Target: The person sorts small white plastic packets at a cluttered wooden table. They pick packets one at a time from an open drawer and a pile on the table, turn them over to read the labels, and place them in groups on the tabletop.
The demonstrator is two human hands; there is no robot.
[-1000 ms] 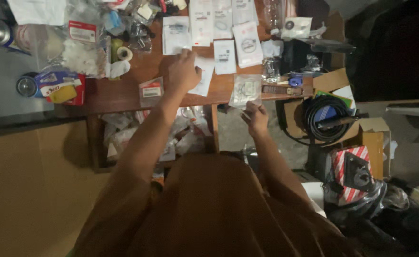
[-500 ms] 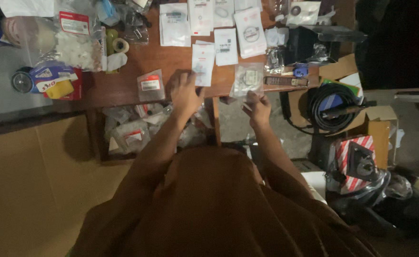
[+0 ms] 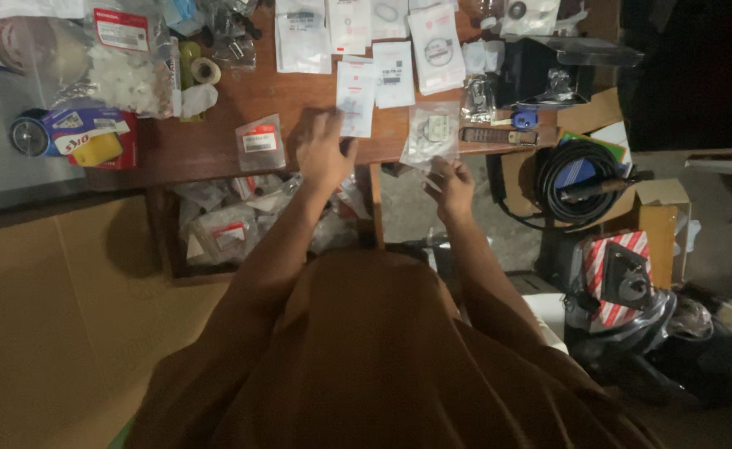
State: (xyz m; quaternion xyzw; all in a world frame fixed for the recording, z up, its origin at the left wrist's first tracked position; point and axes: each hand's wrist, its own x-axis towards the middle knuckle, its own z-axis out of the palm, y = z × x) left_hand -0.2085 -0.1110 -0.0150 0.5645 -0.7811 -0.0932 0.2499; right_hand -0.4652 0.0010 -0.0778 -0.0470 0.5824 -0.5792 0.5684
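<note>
My left hand [image 3: 324, 151] lies flat on the brown wooden table [image 3: 216, 154] near its front edge. Its fingers are spread and its fingertips touch the lower left edge of a white parts packet [image 3: 356, 98]. To the right, my right hand [image 3: 451, 185] hovers just off the table's edge. It pinches the lower corner of a clear plastic bag [image 3: 431, 133] with a small ring-shaped part and a label inside. A small clear packet with a red and white label [image 3: 259, 143] lies to the left of my left hand.
More white and clear parts packets [image 3: 436, 46] lie in rows at the table's back. A red and blue box [image 3: 91, 141] and a tape roll [image 3: 205, 71] sit at left. A crate of bagged parts [image 3: 233, 229] stands under the table. A coiled black hose [image 3: 578, 179] lies in a cardboard box at right.
My left hand pulled back from the white packet to the table's edge, then came forward to it again. My right hand kept its hold on the clear bag.
</note>
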